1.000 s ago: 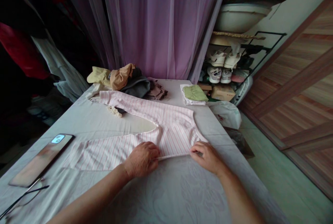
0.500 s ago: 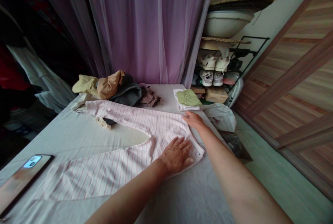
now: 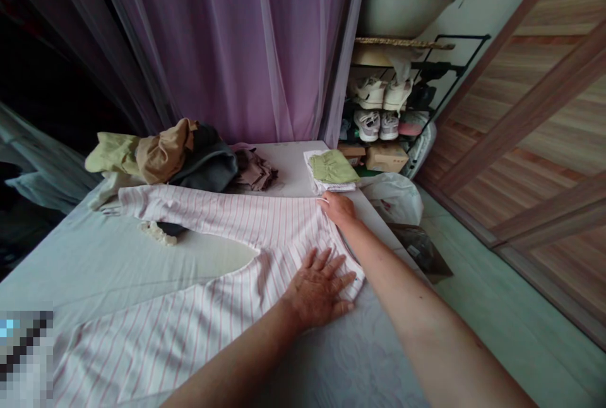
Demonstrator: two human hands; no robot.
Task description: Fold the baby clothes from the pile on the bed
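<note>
White pants with pink stripes lie spread on the bed, legs pointing left and waistband to the right. My left hand rests flat on them near the waist, fingers spread. At the far corner of the waistband, my right hand is closed on the cloth edge, with its fingertips partly hidden. Just beyond that hand sits a folded stack with a green garment on top.
A heap of clothes holds a tan garment and a dark grey one. A cream frilly item lies between the pant legs. Purple curtains hang behind. A shoe rack and wooden door stand right.
The view has shifted, so most things sit further left. My right hand now grips the waistband corner more tightly, and the left hand's fingers are spread wider on the pants.
</note>
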